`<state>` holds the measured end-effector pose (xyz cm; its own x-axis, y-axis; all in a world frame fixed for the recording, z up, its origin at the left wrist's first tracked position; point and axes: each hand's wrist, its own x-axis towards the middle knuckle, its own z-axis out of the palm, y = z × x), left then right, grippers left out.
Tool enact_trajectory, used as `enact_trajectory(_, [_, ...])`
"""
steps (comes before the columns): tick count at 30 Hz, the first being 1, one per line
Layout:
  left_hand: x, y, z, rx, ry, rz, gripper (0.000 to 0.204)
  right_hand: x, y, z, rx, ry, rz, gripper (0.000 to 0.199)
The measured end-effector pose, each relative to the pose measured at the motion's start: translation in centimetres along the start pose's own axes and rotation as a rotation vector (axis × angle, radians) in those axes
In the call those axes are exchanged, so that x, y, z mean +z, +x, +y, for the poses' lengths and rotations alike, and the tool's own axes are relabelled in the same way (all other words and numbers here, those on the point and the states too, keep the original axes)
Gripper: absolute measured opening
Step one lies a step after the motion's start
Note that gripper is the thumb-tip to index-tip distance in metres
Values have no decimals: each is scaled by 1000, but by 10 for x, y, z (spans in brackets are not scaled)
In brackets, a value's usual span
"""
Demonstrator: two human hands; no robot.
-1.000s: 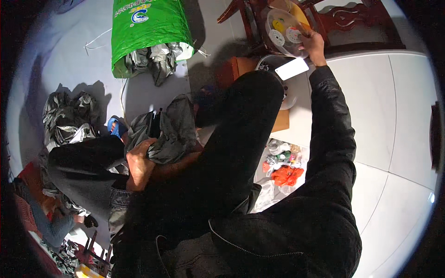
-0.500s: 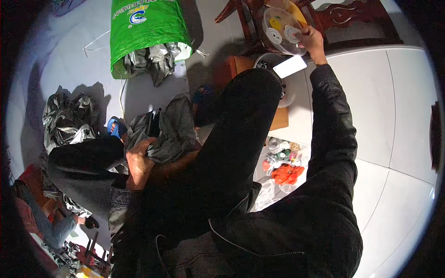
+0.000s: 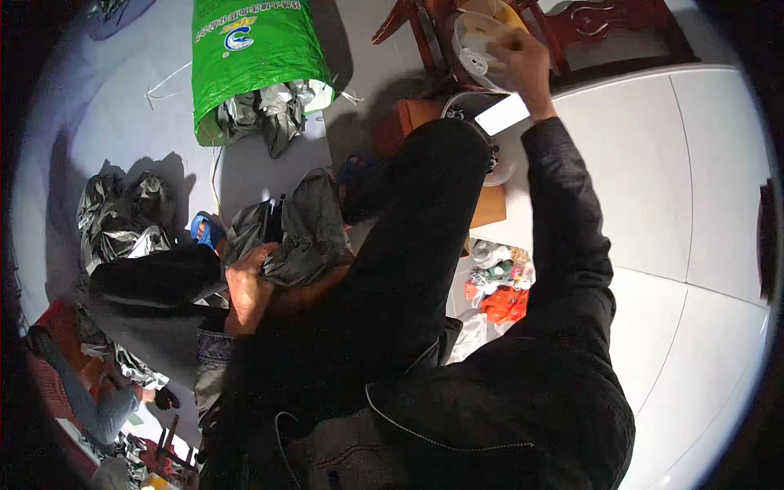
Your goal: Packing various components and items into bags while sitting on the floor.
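Observation:
In my lap my left hand [image 3: 248, 287] grips the edge of a dark grey plastic bag [image 3: 306, 237], with its fingers closed on the gathered film. Thin dark rod-like pieces [image 3: 276, 214] stick up in the bag's mouth; what they are I cannot make out. At the far right my right hand [image 3: 525, 72] reaches over a round clear plastic tub [image 3: 469, 37]. A white disc with holes [image 3: 474, 62] lies in that tub. Motion smears the right fingers, so their grip does not show.
A green sack [image 3: 257, 57] stuffed with grey bags lies at the far left. A white rectangular card-like piece [image 3: 502, 115] rests on a second clear tub [image 3: 506, 159]. Wooden furniture [image 3: 604, 37] stands behind. Another person's arm [image 3: 114, 412] shows at lower left.
My right hand has shifted left and inward over the tub, covering a second white disc and a yellow piece seen before. My left hand keeps its hold on the bag.

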<state>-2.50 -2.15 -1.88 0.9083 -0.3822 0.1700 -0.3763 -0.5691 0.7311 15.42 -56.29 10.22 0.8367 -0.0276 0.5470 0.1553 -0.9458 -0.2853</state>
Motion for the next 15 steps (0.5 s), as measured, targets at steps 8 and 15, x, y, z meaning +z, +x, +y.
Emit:
enact_trajectory(8, [-7, -6, 2, -26, -50, -79, 49, 72, -60, -219, -188, 681, -53, 15])
enact_trajectory(15, [-20, -1, 20, 154, -24, -19, 47, 98, -124, -339, 202, 944, -424, 16])
